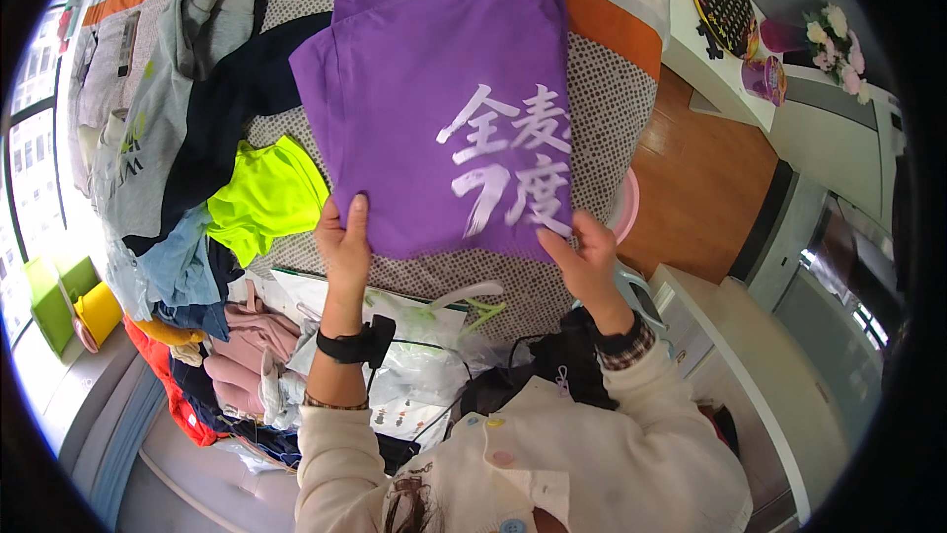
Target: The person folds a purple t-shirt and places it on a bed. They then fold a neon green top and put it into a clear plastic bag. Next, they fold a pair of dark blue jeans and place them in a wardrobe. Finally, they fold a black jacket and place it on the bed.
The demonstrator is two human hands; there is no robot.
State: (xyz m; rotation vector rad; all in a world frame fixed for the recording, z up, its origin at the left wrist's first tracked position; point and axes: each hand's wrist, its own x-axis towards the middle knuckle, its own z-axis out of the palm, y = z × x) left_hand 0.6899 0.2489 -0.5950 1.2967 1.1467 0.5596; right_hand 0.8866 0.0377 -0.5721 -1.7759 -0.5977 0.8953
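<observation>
A folded purple cloth (pixel 395 109) with large white brush-style lettering lies over the patterned bed cover (pixel 617 89). I cannot tell what kind of garment it is. At its near left edge, my left hand (pixel 343 247) grips it with the thumb on top. My right hand (pixel 592 272) pinches the near right corner beside the lettering, its other fingers partly hidden. Just left of the cloth is a crumpled neon-yellow garment (pixel 264 196). A dark navy garment (pixel 247 74) reaches from the left up to the purple cloth's edge.
Grey clothing (pixel 163 129), blue denim (pixel 182 262) and pink clothes (pixel 256 336) pile up at the left. Clear plastic bags (pixel 424 370) lie between my forearms. A pink basin (pixel 627 208) stands by the bed's right side. Flowers (pixel 838 55) stand on the white cabinet at the far right.
</observation>
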